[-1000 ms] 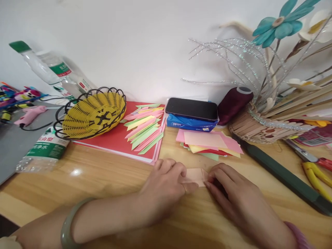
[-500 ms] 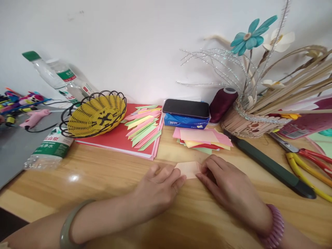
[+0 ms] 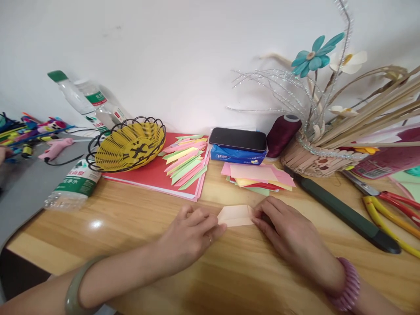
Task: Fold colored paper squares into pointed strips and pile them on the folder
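Observation:
A small piece of pale peach paper [image 3: 235, 215], with its corners folded in, lies low over the wooden table between my hands. My left hand [image 3: 192, 234] pinches its left end between thumb and fingers. At the right end, the fingertips of my right hand [image 3: 290, 234] are closed on the paper's edge. Behind it lies a loose stack of coloured paper sheets [image 3: 252, 173]. To the left of that stack, folded pink, yellow and green paper strips [image 3: 187, 162] rest on red sheets [image 3: 141, 181].
A black phone [image 3: 239, 138] lies on a blue tissue pack [image 3: 236, 155]. Left stand a yellow woven basket [image 3: 131, 146], a plastic bottle [image 3: 75, 186] and a pink glue gun [image 3: 55, 148]. Right are a maroon thread spool [image 3: 282, 135], a dark green tool [image 3: 344, 210], scissors [image 3: 393, 197] and a flower basket [image 3: 315, 157].
My left hand has slid slightly left along the paper, so more of its left end shows. My right hand stays nearly in place. The view has shifted a little left.

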Tool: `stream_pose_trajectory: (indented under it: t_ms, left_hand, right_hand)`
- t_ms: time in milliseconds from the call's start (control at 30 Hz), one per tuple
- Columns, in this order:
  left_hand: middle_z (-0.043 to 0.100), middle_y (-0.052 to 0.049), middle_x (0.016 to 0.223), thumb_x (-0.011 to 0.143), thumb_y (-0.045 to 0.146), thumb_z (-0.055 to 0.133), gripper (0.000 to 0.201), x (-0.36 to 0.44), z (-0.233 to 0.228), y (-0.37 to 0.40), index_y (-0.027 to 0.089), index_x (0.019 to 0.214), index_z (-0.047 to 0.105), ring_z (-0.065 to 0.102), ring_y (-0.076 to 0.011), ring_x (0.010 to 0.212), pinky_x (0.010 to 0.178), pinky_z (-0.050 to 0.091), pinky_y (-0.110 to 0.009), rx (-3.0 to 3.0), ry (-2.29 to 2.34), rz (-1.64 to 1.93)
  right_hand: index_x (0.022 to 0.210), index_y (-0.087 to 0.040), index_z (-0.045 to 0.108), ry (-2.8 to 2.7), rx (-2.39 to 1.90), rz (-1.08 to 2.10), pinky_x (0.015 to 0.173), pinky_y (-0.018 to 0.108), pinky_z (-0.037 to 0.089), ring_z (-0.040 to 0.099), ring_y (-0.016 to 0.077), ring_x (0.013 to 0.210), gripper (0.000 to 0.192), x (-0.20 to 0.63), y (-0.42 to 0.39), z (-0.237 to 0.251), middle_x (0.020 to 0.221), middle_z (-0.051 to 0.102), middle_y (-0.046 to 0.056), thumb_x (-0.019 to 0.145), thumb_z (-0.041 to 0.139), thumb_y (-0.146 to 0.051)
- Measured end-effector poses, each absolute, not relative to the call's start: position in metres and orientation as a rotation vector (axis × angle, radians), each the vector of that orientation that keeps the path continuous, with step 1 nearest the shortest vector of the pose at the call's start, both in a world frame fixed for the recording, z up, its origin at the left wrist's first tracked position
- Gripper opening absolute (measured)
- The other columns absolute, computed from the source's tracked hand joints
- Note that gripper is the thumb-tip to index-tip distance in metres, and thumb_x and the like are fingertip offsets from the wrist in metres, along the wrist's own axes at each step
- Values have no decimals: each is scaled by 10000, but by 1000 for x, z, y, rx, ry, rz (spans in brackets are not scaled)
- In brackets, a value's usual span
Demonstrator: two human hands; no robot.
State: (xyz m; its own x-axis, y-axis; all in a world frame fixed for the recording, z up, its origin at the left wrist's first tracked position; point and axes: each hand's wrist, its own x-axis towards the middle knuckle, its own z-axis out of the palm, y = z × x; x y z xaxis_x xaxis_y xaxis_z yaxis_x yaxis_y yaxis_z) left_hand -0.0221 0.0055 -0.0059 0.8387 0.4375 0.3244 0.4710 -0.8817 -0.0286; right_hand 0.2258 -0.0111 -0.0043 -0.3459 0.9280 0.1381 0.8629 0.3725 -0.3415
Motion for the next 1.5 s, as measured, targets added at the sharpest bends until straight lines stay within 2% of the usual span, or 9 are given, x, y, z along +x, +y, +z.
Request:
stream_pose_trajectory:
  t_ms: [300, 433, 533, 800, 933, 1033, 1233, 1367, 1500]
  left_hand:
    - [614, -24, 869, 958, 183, 377, 232, -26, 2, 22, 176, 1098, 562, 465, -166, 841, 765, 274, -330, -3004, -554, -467]
    - [618, -20, 912, 948, 180, 405, 203, -26, 2, 34, 192, 1056, 576, 467, -158, 867, 725, 279, -311, -2936, -480, -480]
    - [611, -23, 897, 921, 172, 445, 177, -20, 1, 38, 191, 1011, 596, 463, -170, 861, 707, 279, -320, -2839, -590, -470]
    - [555, -70, 1008, 831, 391, 553, 353, 17, 7, 32, 160, 1094, 598, 421, -238, 956, 819, 338, -380, -3094, -849, -382]
    - [549, -11, 1065, 826, 381, 593, 262, 26, 9, 47, 294, 1072, 618, 407, -220, 980, 814, 356, -338, -3264, -724, -293]
    - [586, -12, 1061, 765, 384, 665, 367, 29, 7, 56, 246, 1100, 606, 397, -234, 1016, 846, 348, -357, -3265, -700, -380]
    - [653, -16, 746, 883, 281, 517, 190, 20, 5, 42, 179, 872, 677, 471, -158, 791, 727, 379, -286, -3194, -805, -742]
    - [639, -30, 795, 837, 405, 570, 244, 10, 3, 33, 179, 857, 660, 482, -164, 792, 716, 366, -303, -3124, -710, -658]
    - [638, -18, 773, 889, 282, 509, 166, 8, -1, 34, 175, 887, 636, 494, -156, 811, 727, 361, -292, -3047, -689, -682]
  right_hand:
    - [868, -209, 547, -2335, -1481, 300, 660, 311, 455, 553, 162, 759, 193, 231, -12, -4, 870, 571, 47, 914, 363, -240]
    - [994, -194, 591, -2463, -1217, 106, 792, 382, 461, 557, 206, 941, 191, 240, -16, -1, 1013, 611, 83, 884, 434, -196]
    - [1052, -160, 590, -2566, -981, -15, 791, 380, 489, 595, 204, 909, 246, 234, -26, 5, 980, 659, 84, 860, 440, -125]
    - [1076, -173, 557, -2563, -709, 370, 868, 236, 463, 580, 129, 1019, 272, 207, -46, 12, 1032, 671, 53, 865, 393, -123]
    - [1051, -201, 528, -2430, -1067, 454, 820, 323, 475, 564, 166, 977, 289, 233, -29, 8, 1056, 614, 83, 820, 398, -85]
    - [1059, -196, 536, -2446, -1162, 365, 762, 332, 482, 554, 176, 919, 259, 246, -18, 5, 994, 602, 80, 843, 421, -109]
    - [981, -164, 595, -2530, -1131, 67, 722, 351, 481, 558, 190, 851, 216, 241, -20, 2, 920, 623, 82, 903, 394, -181]
    - [956, -159, 608, -2508, -1163, 23, 715, 350, 487, 573, 191, 843, 225, 239, -21, 2, 914, 625, 87, 905, 391, -184]
    - [944, -178, 608, -2469, -1180, 79, 712, 328, 490, 586, 177, 827, 189, 240, -21, 3, 901, 629, 75, 895, 429, -214]
